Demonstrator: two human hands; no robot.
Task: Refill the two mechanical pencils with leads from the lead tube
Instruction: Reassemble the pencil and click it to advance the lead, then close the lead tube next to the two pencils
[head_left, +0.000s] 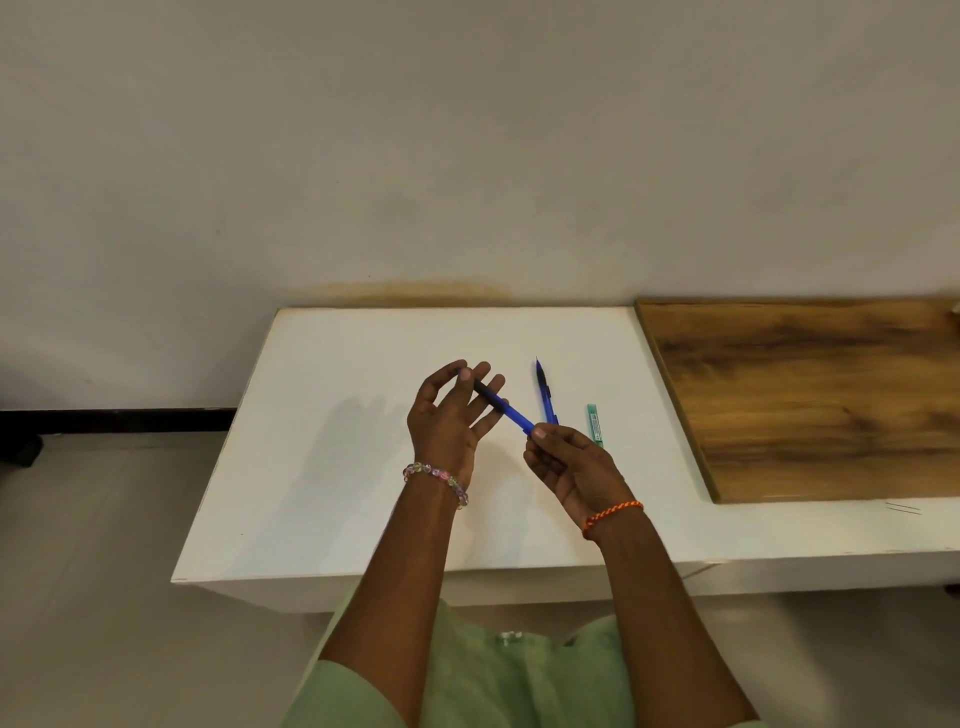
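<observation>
A blue mechanical pencil (506, 410) with a black grip is held above the white table (332, 467), slanting from upper left to lower right. My left hand (449, 421) pinches its black tip end between thumb and fingers. My right hand (571, 467) pinches its rear end at the fingertips. A second blue mechanical pencil (545, 395) lies on the table just right of the held one, tip pointing away. A green lead tube (595, 423) lies on the table right of that pencil, close to my right hand.
A wooden board (810, 395) covers the table's right side. The wall stands right behind the table's far edge. The floor lies to the left and in front, below the table's near edge.
</observation>
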